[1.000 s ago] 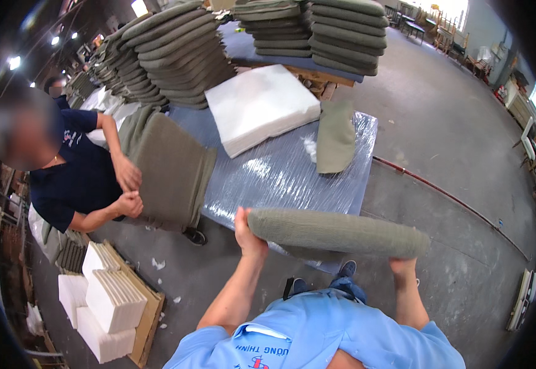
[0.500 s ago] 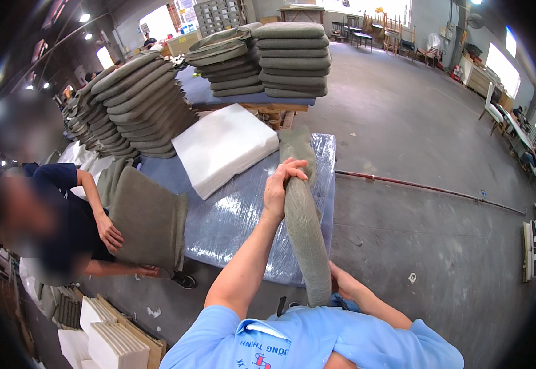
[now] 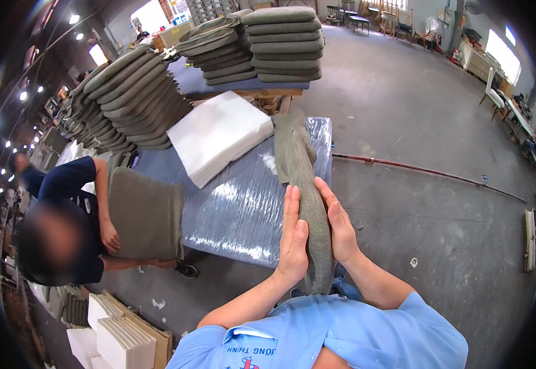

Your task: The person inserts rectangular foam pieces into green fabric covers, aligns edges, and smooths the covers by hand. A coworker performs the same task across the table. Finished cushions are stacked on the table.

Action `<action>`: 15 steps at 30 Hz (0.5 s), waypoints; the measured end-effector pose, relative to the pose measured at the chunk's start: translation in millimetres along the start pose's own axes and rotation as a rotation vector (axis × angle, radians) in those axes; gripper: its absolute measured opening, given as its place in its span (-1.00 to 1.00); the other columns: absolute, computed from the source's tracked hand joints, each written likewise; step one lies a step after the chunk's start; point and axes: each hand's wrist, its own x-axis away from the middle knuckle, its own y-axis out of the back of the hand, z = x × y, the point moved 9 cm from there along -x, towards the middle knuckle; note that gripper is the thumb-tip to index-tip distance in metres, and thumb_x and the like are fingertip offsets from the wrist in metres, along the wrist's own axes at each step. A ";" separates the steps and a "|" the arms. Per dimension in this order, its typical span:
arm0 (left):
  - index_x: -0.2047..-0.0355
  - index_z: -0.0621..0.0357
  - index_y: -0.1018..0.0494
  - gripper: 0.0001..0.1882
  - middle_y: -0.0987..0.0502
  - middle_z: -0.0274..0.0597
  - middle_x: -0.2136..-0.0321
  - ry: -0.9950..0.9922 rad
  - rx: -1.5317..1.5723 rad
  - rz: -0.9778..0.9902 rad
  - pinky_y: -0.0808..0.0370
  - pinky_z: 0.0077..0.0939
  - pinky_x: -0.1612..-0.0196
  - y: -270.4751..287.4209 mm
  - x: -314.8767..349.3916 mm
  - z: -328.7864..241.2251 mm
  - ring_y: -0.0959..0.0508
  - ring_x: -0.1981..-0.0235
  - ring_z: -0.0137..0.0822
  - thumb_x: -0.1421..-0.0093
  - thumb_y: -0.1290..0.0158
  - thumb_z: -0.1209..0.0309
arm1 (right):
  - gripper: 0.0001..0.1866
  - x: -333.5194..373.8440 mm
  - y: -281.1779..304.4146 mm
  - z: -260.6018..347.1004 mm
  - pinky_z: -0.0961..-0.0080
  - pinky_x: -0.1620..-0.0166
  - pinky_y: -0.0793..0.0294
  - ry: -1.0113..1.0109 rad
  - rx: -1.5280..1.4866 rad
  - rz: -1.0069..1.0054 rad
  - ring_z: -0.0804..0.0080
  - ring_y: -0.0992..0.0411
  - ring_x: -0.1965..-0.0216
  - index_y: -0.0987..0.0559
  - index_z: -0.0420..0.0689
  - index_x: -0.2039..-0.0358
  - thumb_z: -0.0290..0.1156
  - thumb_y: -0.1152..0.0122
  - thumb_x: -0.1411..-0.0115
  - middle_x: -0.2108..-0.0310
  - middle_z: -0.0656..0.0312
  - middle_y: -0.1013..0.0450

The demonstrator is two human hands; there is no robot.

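Observation:
A grey-green fabric seat cushion [image 3: 319, 252] stands on edge between my body and the table, seen along its narrow side. Flat against its left face lies my left hand [image 3: 293, 237], with straight fingers pointing away from me. My right hand [image 3: 340, 227] presses the right face the same way, so the cushion is clasped between both palms. Loose fabric of the same colour [image 3: 287, 147] spreads at its far end on the plastic-wrapped table [image 3: 231, 227]. What lies under the cushion's near end is hidden.
White padding sheets [image 3: 218, 135] lie stacked on the table. Tall piles of cushions [image 3: 135, 101] stand behind, with another pile [image 3: 285, 46] at the back. On the left a co-worker's hand [image 3: 109, 237] rests on a cushion [image 3: 145, 212]. White boards [image 3: 123, 344] stand at lower left.
My left hand has come down from the cushion's upper edge to its left face. My right hand has moved up and forward along the right face. The co-worker has leaned forward.

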 end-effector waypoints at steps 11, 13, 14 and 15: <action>-0.50 0.24 0.03 -0.05 0.16 0.24 -0.52 -0.222 -0.154 -0.014 0.11 0.03 -0.50 1.1 14.7 -7.9 0.13 -0.55 0.13 -0.33 -0.03 -0.09 | -0.43 0.4 -7.0 11.8 0.27 -0.50 0.06 0.048 0.139 -0.056 0.14 0.00 -0.53 -0.33 -0.20 -0.41 -0.17 0.13 -0.51 -0.49 -0.03 -0.10; -0.48 0.25 -0.01 -0.06 0.14 0.29 -0.50 -0.260 -0.186 -0.020 0.07 0.06 -0.49 -1.0 14.1 -13.6 0.10 -0.54 0.17 -0.31 -0.07 -0.07 | -0.44 1.6 -5.9 14.8 0.27 -0.50 0.05 0.048 0.162 -0.061 0.13 -0.02 -0.52 -0.33 -0.21 -0.40 -0.22 0.13 -0.49 -0.49 -0.03 -0.10; -0.47 0.25 -0.03 -0.09 0.13 0.31 -0.50 -0.273 -0.221 -0.018 0.06 0.06 -0.48 -3.1 13.4 -16.0 0.09 -0.53 0.18 -0.31 -0.06 -0.05 | -0.44 1.5 -4.5 15.5 0.27 -0.50 0.04 0.051 0.175 -0.065 0.12 -0.03 -0.52 -0.34 -0.21 -0.40 -0.24 0.13 -0.48 -0.49 -0.03 -0.11; -0.46 0.26 -0.05 -0.11 0.12 0.33 -0.49 -0.286 -0.256 -0.017 0.05 0.07 -0.48 -5.1 14.1 -19.3 0.08 -0.53 0.19 -0.32 -0.05 -0.03 | -0.44 1.9 -3.6 15.0 0.27 -0.50 0.04 0.051 0.181 -0.063 0.12 -0.03 -0.52 -0.33 -0.21 -0.40 -0.25 0.13 -0.48 -0.49 -0.03 -0.10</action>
